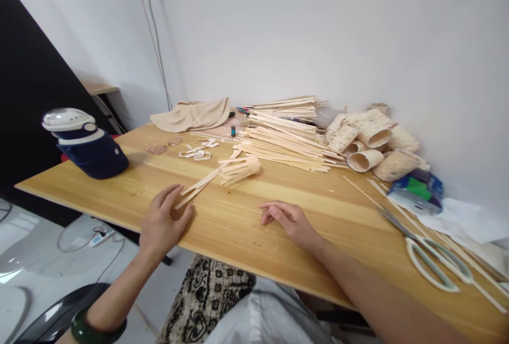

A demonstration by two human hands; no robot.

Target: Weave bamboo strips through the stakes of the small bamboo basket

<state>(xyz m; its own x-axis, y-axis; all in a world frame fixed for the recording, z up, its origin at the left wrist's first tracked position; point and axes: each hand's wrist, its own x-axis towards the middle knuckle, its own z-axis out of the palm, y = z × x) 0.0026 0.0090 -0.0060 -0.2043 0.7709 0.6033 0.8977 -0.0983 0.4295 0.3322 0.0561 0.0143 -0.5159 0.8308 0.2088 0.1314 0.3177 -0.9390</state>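
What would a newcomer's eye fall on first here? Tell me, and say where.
Probably the big dark-blue jug, standing at the left end of the table. Next, the stacks of pale strips along the back by the wall, with rough tubes piled to their right. Then perhaps the large scissors at the right, and the small fringed piece near the middle.

Passable: yellow flat wooden tabletop [226, 227] between left hand [163, 222] and right hand [288, 222]. Blocked from there: 12 o'clock, pale fringed strip bundle [248, 166]; 10, navy-blue white-topped jug [93, 153]; 2, heaped pale hollow tubes [363, 129]; 3, white-handled metal scissors [413, 236].
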